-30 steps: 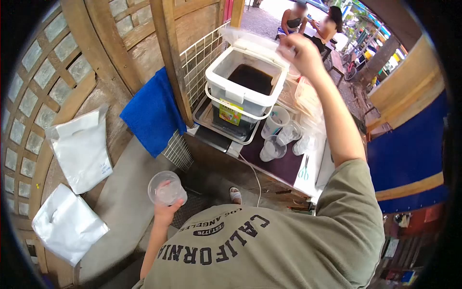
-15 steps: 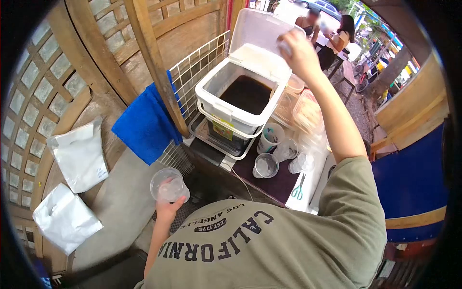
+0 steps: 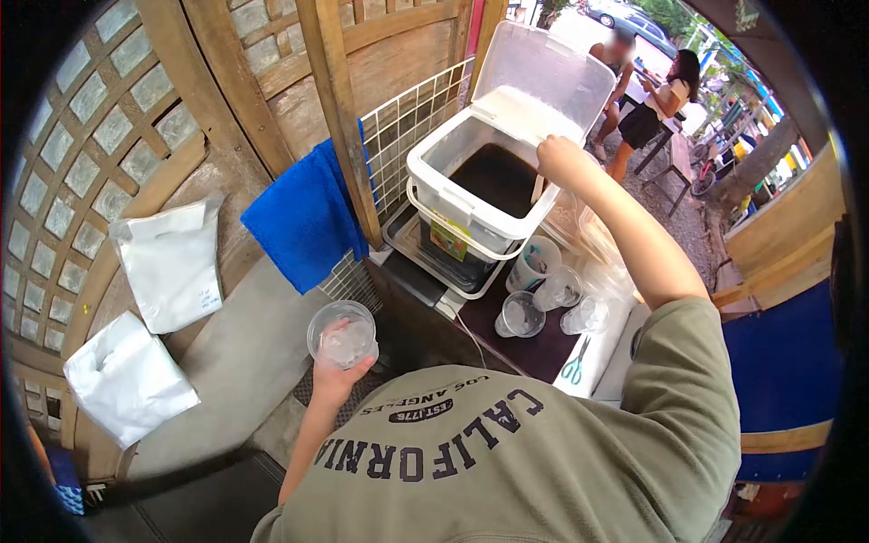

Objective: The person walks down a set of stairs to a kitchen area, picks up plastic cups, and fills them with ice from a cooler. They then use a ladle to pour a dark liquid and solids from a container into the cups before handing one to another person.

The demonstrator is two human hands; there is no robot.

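Note:
My left hand (image 3: 337, 378) is wrapped round a clear plastic cup (image 3: 342, 335) with what looks like ice in it, held low at the left. At the right rim of a white lidded tub (image 3: 444, 192) is my right hand (image 3: 568, 163), its fingers closed. A thin tan strip (image 3: 539, 190) shows just below those fingers, but what they grip is hidden. Dark brown liquid (image 3: 493, 179) partly fills the tub, whose lid (image 3: 545, 77) is tipped back.
Several clear cups (image 3: 520, 315) and a printed white cup (image 3: 536, 262) stand right of the tub. Scissors (image 3: 576, 360) lie nearby. A blue towel (image 3: 303, 217) hangs on the left, beside white plastic bags (image 3: 172, 267). Two people sit or stand outside beyond the counter.
My right hand has come down from above the open lid to the tub's right rim. My left hand still holds the cup. The whole view has shifted a little.

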